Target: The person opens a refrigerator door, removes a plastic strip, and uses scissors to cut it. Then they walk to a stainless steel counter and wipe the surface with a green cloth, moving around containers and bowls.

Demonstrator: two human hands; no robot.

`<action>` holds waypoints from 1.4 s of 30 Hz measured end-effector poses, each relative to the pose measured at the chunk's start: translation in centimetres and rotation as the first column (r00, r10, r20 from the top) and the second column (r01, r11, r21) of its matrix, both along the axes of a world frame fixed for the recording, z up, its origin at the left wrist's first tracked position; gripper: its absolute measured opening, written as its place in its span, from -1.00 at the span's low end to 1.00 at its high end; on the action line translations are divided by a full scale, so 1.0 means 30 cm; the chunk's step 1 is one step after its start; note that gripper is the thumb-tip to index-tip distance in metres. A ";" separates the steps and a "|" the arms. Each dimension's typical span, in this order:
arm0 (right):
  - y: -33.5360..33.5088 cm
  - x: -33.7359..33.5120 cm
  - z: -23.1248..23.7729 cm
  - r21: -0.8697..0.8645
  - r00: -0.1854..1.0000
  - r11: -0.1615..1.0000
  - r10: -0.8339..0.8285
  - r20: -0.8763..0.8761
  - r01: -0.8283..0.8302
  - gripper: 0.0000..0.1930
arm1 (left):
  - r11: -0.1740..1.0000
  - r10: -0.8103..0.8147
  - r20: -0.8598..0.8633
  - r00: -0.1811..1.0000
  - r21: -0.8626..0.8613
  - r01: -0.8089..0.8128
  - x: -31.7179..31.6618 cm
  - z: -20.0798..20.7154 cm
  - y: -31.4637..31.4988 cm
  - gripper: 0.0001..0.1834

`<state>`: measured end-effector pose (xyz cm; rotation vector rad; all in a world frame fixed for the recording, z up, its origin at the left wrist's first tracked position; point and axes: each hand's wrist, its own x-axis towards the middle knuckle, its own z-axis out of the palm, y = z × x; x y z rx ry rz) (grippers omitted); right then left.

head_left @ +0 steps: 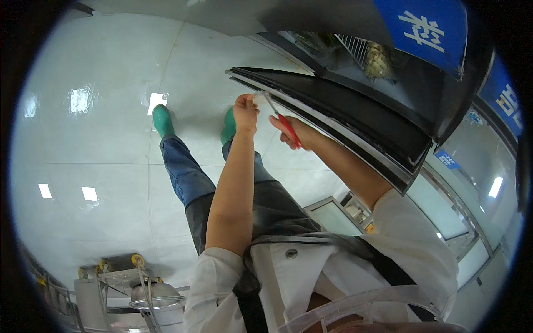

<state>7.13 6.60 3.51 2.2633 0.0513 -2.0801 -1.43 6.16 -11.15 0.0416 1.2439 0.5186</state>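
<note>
My left hand (pixel 246 114) is closed in a pinch beside the edge of an open dark refrigerator door (pixel 333 105). A small pale scrap (pixel 259 99) shows at its fingertips; its kind is too small to tell. My right hand (pixel 296 133) grips a red-handled tool (pixel 287 129) with a slim metal end. That end points up and left, to the pale scrap, right by the door's edge. Whether it is a blade or a shaft I cannot make out.
Inside the refrigerator, a wire rack (pixel 355 49) and a bundle of pale yellowish food (pixel 377 61) show. Shiny tiled floor (pixel 100 133) spreads to the left. A cart with yellow wheels (pixel 119 277) and a metal bowl (pixel 158 297) stand at the lower left. Glass-fronted cabinets (pixel 444 205) line the right.
</note>
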 end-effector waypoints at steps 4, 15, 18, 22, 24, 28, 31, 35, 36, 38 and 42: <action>-0.064 0.040 0.064 -0.011 0.991 0.992 -0.121 0.059 0.122 -0.50 | 0.995 0.087 0.183 0.979 0.041 -0.096 -0.013 0.048 0.023 -0.84; 0.010 0.017 0.088 -0.033 0.996 0.999 0.044 0.072 -0.042 -0.48 | 0.816 -0.275 -0.323 0.905 0.419 0.398 0.043 0.078 0.027 -0.88; 0.052 0.002 0.086 -0.166 0.986 0.980 0.128 0.104 -0.110 -0.45 | 0.733 -0.107 -0.473 0.874 0.556 0.391 0.075 0.037 0.004 -0.90; 0.115 -0.039 0.090 -0.274 0.976 0.956 0.154 0.151 -0.108 -0.42 | 0.827 -0.087 -0.346 0.934 0.498 0.261 0.100 0.023 -0.041 -0.91; 0.116 -0.017 0.053 -0.230 0.980 0.968 0.135 0.149 -0.098 -0.40 | 0.832 -0.036 -0.334 0.942 0.513 0.213 0.110 0.028 -0.037 -0.90; 0.214 -0.022 0.043 -0.344 0.966 0.937 0.144 0.215 -0.063 -0.42 | 0.773 -0.070 -0.441 0.895 0.543 0.328 0.100 0.052 -0.003 -0.89; 0.263 -0.040 0.048 -0.452 0.946 0.878 0.265 0.185 -0.158 -0.41 | 0.783 -0.106 -0.434 0.895 0.518 0.343 0.080 0.062 0.003 -0.88; 0.266 -0.038 0.018 -0.480 0.950 0.866 0.255 0.179 -0.142 -0.40 | 0.788 -0.040 -0.424 0.905 0.544 0.290 0.077 0.064 -0.009 -0.88; 0.275 -0.053 0.020 -0.447 0.943 0.879 0.275 0.190 -0.166 -0.40 | 0.787 -0.031 -0.425 0.905 0.547 0.285 0.078 0.063 -0.013 -0.88; 0.280 -0.060 0.016 -0.436 0.934 0.873 0.318 0.165 -0.220 -0.39 | 0.801 -0.023 -0.425 0.905 0.534 0.271 0.074 0.064 -0.034 -0.88; 0.308 -0.061 -0.027 -0.510 0.900 0.794 0.428 0.083 -0.331 -0.39 | 0.794 0.049 -0.413 0.909 0.568 0.215 0.071 0.069 -0.053 -0.89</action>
